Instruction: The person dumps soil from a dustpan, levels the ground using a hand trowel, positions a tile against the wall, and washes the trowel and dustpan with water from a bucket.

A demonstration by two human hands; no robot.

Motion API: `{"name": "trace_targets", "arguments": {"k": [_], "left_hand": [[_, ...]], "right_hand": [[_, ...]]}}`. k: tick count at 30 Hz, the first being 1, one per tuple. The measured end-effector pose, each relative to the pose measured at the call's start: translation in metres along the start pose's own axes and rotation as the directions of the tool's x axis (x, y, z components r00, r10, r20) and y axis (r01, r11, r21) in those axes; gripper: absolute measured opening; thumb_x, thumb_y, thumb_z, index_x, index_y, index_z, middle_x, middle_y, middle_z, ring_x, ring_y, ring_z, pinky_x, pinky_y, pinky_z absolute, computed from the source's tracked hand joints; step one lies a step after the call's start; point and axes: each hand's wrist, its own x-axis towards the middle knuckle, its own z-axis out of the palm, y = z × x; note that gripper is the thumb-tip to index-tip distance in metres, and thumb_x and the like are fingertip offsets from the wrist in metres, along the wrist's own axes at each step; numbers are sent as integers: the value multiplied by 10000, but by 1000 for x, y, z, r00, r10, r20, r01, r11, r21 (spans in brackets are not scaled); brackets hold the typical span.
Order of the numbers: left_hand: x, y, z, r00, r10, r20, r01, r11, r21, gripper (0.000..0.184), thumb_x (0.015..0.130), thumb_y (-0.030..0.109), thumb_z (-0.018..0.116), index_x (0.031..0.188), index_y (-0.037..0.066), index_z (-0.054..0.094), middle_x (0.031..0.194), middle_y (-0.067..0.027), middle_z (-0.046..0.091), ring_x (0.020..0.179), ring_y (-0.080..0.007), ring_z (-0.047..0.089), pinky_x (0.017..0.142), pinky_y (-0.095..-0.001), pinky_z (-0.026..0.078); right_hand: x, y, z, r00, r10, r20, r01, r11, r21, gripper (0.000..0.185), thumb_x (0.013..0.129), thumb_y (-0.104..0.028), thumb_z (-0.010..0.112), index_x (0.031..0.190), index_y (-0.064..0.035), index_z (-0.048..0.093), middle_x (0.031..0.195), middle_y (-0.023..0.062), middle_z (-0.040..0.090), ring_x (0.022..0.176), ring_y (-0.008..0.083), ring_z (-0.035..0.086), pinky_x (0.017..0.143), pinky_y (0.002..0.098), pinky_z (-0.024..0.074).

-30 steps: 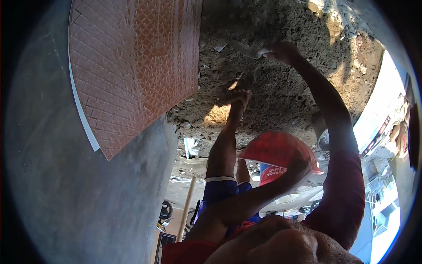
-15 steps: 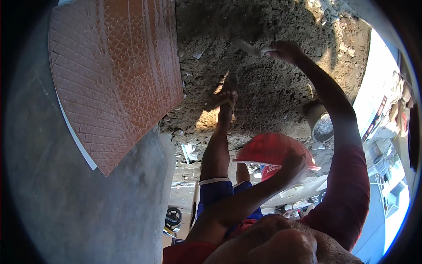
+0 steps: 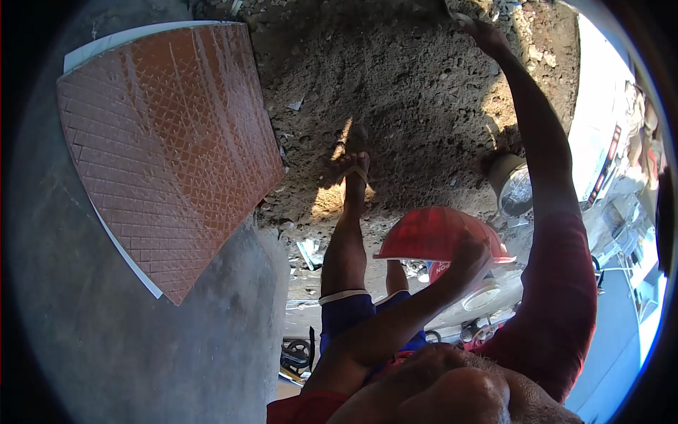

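Note:
My left hand (image 3: 472,260) grips a red plastic bowl (image 3: 427,230) by its side and rim, in front of my body. What the bowl contains is hidden. My right hand (image 3: 482,34) is stretched far out over the rough, clumpy ground (image 3: 417,127), its fingers closed round a trowel (image 3: 448,8). Most of the trowel lies beyond the top edge of the view. My sandalled foot (image 3: 357,166) stands on the same ground, left of the bowl.
A large reddish-brown tile (image 3: 176,148) with a grid-patterned face and pale edge lies at left over smooth grey concrete (image 3: 219,325). A bucket (image 3: 510,184) stands under my right arm. A printed red container and a pale bucket (image 3: 482,297) are behind the bowl.
My right hand has reached farther out with the trowel, to the top edge. My left hand still holds the bowl in nearly the same place. The view has shifted slightly.

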Motion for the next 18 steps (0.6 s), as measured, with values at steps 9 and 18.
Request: {"name": "trace_targets", "arguments": {"k": [9,18], "left_hand": [[5,13,5,987,-139,-81,131,987,-91,448,814,160,527,1254,80,549,991,-356,611,521,-113,565,423,-250,392],[9,37,26,991,-129,-38,130,992,9,323,750,188,600,1030,36,657,809,-141,657,583,-175,565,445,-317,389]], "right_hand": [[-131,-17,25,607,772,190,-583,269,767,312,838,-264,635,940,27,588,671,95,596,509,170,565,449,307,481],[-42,-167,103,575,811,111,-544,278,791,641,808,-313,666,1261,23,360,1163,203,549,1045,313,584,672,384,552]]}}
